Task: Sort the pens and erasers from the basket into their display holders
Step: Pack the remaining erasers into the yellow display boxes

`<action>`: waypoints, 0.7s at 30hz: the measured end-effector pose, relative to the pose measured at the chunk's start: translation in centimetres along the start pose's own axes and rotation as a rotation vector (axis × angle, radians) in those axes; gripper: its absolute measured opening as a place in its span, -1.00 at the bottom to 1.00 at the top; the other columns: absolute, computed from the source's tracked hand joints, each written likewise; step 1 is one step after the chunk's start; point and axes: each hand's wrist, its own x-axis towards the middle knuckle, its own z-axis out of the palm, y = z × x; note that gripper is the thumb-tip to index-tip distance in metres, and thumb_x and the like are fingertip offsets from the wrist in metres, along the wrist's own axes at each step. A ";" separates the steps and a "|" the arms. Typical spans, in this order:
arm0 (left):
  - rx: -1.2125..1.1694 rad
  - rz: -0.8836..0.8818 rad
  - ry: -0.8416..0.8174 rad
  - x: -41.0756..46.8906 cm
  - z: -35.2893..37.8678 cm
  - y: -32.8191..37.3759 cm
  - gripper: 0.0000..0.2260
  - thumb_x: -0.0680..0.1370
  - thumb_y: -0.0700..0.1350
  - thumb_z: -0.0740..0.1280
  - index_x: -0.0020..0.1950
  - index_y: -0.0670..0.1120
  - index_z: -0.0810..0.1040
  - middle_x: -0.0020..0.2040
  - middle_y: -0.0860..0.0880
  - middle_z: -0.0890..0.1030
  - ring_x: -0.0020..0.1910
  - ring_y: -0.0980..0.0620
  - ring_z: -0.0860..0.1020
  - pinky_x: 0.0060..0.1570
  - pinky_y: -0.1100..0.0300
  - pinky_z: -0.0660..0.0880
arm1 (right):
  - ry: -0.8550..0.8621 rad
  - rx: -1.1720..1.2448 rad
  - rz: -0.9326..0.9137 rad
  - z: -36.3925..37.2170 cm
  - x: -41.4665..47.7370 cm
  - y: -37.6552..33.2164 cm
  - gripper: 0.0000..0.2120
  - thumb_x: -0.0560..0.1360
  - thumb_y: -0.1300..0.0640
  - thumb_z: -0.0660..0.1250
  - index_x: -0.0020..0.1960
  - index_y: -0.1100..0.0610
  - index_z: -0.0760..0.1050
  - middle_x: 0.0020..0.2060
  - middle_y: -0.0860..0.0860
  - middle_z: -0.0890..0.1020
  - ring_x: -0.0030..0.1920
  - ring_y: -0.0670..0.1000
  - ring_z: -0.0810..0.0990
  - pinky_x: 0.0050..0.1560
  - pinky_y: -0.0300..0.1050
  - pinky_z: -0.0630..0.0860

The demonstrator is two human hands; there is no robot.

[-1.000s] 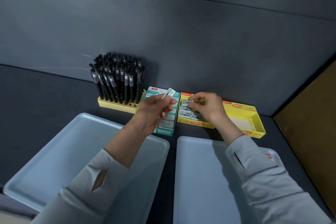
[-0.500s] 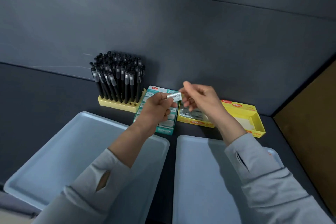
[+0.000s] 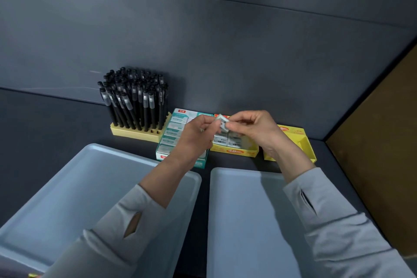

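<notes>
A small white eraser (image 3: 222, 122) is pinched between both hands above the display boxes. My left hand (image 3: 196, 136) holds its left end and my right hand (image 3: 252, 130) pinches its right end. Below them stands a teal and white eraser box (image 3: 174, 130) filled with erasers, partly hidden by my left hand. To its right a yellow eraser box (image 3: 234, 152) holds several wrapped erasers; its right half (image 3: 302, 146) looks bare. Many black pens (image 3: 135, 99) stand upright in a pale yellow holder (image 3: 133, 133) at the back left.
Two pale blue trays lie in front: one on the left (image 3: 74, 183), one on the right (image 3: 246, 214). A dark wall rises right behind the holders. A brown board (image 3: 379, 142) borders the table on the right.
My right hand lifted from the yellow box and came to the eraser in my left hand. Both hands now pinch it, shifted slightly right over the yellow box's left end.
</notes>
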 end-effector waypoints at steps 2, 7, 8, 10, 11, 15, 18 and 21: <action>-0.069 -0.052 0.013 0.0 0.1 0.0 -0.95 0.61 -0.21 0.26 0.03 -0.09 0.49 -0.20 0.02 0.53 -0.34 0.13 0.41 -0.32 0.24 0.40 | 0.041 0.019 0.001 -0.6 0.2 0.2 -0.87 0.44 0.32 0.47 -0.02 0.22 0.63 -0.26 0.00 0.65 -0.32 -0.17 0.57 -0.26 -0.31 0.50; -0.185 -0.120 0.007 0.0 -0.7 -0.1 -0.64 0.48 -0.50 0.13 -0.01 -0.05 0.46 -0.01 -0.05 0.48 -0.08 0.02 0.47 0.03 0.08 0.48 | 0.092 0.023 0.033 -2.3 0.5 0.8 -0.66 0.57 0.32 0.30 0.28 0.04 0.55 -0.21 -0.01 0.53 -0.22 -0.10 0.49 -0.21 -0.23 0.47; -0.146 -0.102 -0.016 -0.1 -0.9 -0.2 -0.66 0.50 -0.48 0.18 0.02 -0.04 0.47 0.01 -0.04 0.48 0.00 0.01 0.48 0.10 0.09 0.48 | 0.079 0.013 0.044 -2.5 0.5 0.9 -0.64 0.59 0.31 0.27 0.29 -0.01 0.55 -0.19 -0.04 0.52 -0.20 -0.09 0.47 -0.20 -0.22 0.46; -0.080 -0.060 -0.065 -0.3 -1.2 -0.4 -0.68 0.54 -0.44 0.24 0.10 -0.04 0.45 0.08 -0.03 0.47 0.12 0.01 0.49 0.14 0.14 0.46 | 0.059 -0.017 0.055 -2.7 0.7 1.1 -0.67 0.60 0.31 0.23 0.22 -0.02 0.58 -0.18 -0.06 0.52 -0.18 -0.07 0.46 -0.19 -0.19 0.45; -0.078 -0.047 -0.089 -0.4 -1.3 -0.5 -0.65 0.54 -0.46 0.22 0.14 -0.05 0.44 0.11 -0.03 0.47 0.17 0.01 0.49 0.16 0.18 0.45 | 0.070 -0.035 0.060 -2.6 0.8 1.2 -0.72 0.60 0.31 0.24 0.18 0.01 0.57 -0.19 -0.03 0.52 -0.17 -0.06 0.47 -0.18 -0.18 0.44; -0.061 -0.014 -0.137 -0.5 -1.5 -1.0 -0.65 0.55 -0.41 0.26 0.23 -0.05 0.44 0.22 -0.08 0.46 0.26 0.03 0.50 0.22 0.23 0.46 | 0.193 -0.035 0.057 -2.5 1.0 2.1 -0.80 0.49 0.36 0.40 -0.05 0.08 0.49 -0.27 0.05 0.55 -0.21 -0.01 0.53 -0.14 -0.21 0.47; 0.037 -0.024 -0.026 -0.4 -1.4 -1.3 -0.70 0.50 -0.18 0.45 0.21 -0.07 0.52 0.14 -0.09 0.56 0.10 0.01 0.57 0.08 0.18 0.50 | 0.235 -0.174 0.046 -2.2 1.4 3.1 -0.82 0.44 0.32 0.48 -0.09 0.10 0.53 -0.32 0.01 0.60 -0.27 -0.02 0.60 -0.09 -0.11 0.54; -0.096 -0.071 -0.046 -0.4 -1.3 -0.9 -0.88 0.51 -0.22 0.42 0.03 -0.11 0.60 -0.04 -0.10 0.65 -0.15 0.02 0.68 -0.10 0.21 0.61 | 0.263 -0.356 0.017 -1.5 1.7 3.7 -0.87 0.43 0.25 0.50 -0.06 0.12 0.62 -0.32 -0.04 0.61 -0.28 -0.09 0.61 -0.11 -0.21 0.48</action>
